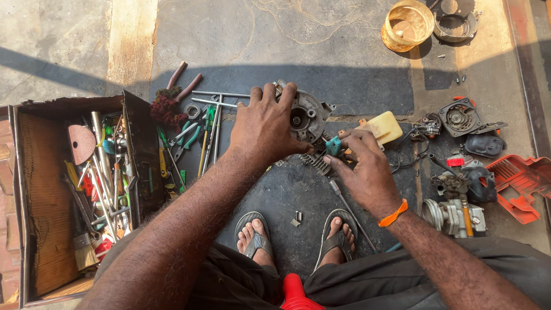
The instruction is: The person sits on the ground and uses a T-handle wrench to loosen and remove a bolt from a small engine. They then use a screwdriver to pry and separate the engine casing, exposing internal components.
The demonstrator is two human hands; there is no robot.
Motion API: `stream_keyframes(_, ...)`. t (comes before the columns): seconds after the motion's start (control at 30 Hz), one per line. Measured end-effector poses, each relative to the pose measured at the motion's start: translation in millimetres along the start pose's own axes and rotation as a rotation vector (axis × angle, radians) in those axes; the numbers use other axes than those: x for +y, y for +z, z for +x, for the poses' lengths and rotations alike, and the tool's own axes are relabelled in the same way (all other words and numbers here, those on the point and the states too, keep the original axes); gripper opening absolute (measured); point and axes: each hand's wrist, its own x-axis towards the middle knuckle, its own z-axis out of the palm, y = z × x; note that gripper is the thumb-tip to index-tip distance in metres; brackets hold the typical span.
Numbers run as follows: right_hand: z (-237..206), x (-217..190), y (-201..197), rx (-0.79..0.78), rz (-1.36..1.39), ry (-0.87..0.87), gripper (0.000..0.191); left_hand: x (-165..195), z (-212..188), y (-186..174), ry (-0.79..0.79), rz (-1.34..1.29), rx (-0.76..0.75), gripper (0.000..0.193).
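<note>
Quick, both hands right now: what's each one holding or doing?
Left hand: grip closed over the top of the grey engine block.
Right hand: grip closed on a teal-handled tool set against the block.

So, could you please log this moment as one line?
left hand: grips engine block | right hand: holds teal-handled tool against it | toolbox: open

We grip the grey round metal engine casing (307,117) from above with our left hand (264,129), while our right hand (364,169) pinches a small teal-handled tool (333,146) against its finned side. Left of us an open rusty metal toolbox (40,195) holds mixed tools; to the right lie an orange plastic cover (522,183) and a cream plastic tank (384,127).
</note>
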Motion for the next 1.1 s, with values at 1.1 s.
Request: stream_keyframes(1.1, 49, 29, -59, 0.329, 0.608, 0.074, 0.021, -50, 48, 24, 0.046, -0.527, -0.174, 0.126)
